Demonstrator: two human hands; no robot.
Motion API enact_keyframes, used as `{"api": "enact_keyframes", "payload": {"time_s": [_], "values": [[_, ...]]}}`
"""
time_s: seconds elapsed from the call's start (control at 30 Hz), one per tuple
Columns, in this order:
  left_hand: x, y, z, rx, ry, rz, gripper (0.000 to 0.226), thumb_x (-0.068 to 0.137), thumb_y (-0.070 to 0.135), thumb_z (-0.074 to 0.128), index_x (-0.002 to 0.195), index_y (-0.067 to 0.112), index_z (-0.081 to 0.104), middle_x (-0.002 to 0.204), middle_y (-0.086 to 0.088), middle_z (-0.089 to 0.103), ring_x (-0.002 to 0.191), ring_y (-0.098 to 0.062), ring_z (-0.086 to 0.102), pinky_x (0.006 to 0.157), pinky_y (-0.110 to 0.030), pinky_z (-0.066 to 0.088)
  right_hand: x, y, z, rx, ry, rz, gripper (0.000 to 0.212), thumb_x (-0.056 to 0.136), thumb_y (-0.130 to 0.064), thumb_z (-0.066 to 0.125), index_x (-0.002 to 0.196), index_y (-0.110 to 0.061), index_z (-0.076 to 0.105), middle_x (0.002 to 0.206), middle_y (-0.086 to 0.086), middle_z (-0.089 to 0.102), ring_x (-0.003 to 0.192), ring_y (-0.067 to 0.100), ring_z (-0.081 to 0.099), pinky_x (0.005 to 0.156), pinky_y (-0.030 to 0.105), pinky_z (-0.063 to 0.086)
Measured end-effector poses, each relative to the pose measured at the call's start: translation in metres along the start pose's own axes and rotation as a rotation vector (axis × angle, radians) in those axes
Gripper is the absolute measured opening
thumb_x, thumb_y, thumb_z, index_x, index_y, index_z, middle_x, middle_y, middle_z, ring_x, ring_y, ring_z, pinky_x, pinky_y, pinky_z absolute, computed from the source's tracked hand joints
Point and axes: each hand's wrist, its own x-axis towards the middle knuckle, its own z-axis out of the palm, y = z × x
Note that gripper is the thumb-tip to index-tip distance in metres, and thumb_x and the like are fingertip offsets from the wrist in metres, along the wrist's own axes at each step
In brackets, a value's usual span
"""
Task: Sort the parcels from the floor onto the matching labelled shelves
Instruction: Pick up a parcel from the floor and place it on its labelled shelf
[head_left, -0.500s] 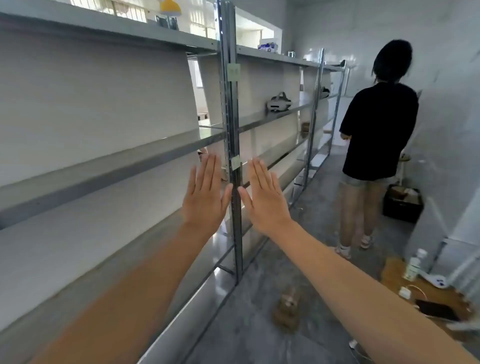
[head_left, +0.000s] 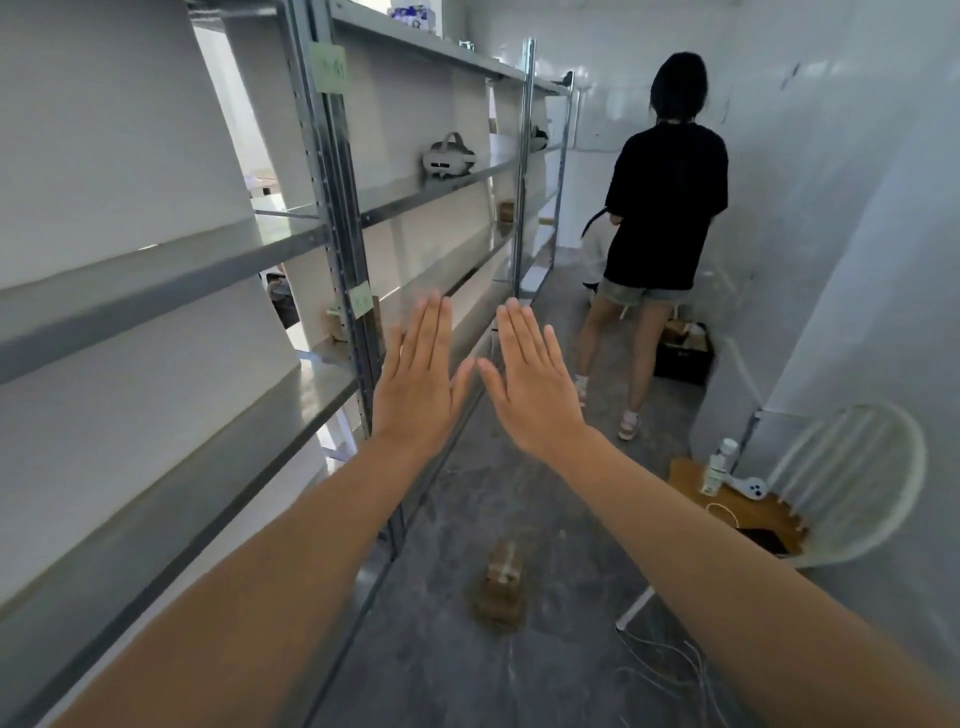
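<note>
- Head view is showing the left hand (head_left: 415, 384) and the right hand (head_left: 535, 384) held out flat, fingers straight and together, thumbs nearly meeting; both are holding nothing.
- Both hands are hovering well above a small brown cardboard parcel (head_left: 501, 584), which is lying on the grey floor (head_left: 561, 649) just beside the foot of the metal shelving rack (head_left: 332, 171).
- Pale tape seems to be crossing the parcel's top; any address label is too blurred to read.
- Green paper labels (head_left: 330, 68) are sticking to the rack's upright above the parcel, but their writing cannot be made out.
- Judging by its look, the parcel is probably light and fairly stiff, with matt card that should not be slipping; its contents are unknown, so squeezing hard would be unwise.
- Taking it by the two long sides, or with one hand spanning the top, looks the safest hold.
- Another person in a black T-shirt (head_left: 667, 208) is standing farther down the aisle from the parcel, back turned.
- Loose white cables (head_left: 670, 660) are trailing on the floor near the parcel, a possible snag when bending down.
</note>
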Motion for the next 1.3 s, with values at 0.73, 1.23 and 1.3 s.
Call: {"api": "enact_keyframes", "payload": {"time_s": [0.73,1.23,1.3], "values": [[0.105,-0.080,0.197,-0.260,-0.203,0.187,0.069,0.108,0.045,0.021,0.161,0.005,0.003,0.171,-0.011,0.003,0.158,-0.022,0.001,0.129,-0.043,0.000,0.104,0.070,0.143,-0.148,-0.129,0.349,0.064,0.106,-0.044,0.021,0.159,-0.012,0.005,0.168,0.003,0.000,0.155,0.016,-0.006,0.124,0.039,-0.008],[0.152,-0.021,0.375,-0.290,-0.457,0.112,0.071,0.107,0.047,0.023,0.161,0.006,0.002,0.171,-0.010,0.001,0.158,-0.021,-0.001,0.128,-0.044,-0.001,0.139,0.221,0.269,-0.016,-0.301,0.408,0.064,0.106,-0.043,0.022,0.159,-0.009,0.006,0.168,0.006,0.003,0.155,0.018,-0.004,0.123,0.038,-0.009],[0.150,-0.011,0.399,-0.304,-0.517,0.068,0.071,0.107,0.047,0.024,0.161,0.006,0.002,0.171,-0.010,0.001,0.158,-0.020,-0.002,0.128,-0.043,-0.002,0.140,0.245,0.291,0.017,-0.337,0.418,0.065,0.106,-0.043,0.022,0.159,-0.009,0.006,0.168,0.006,0.003,0.155,0.018,-0.004,0.123,0.038,-0.008]]}}
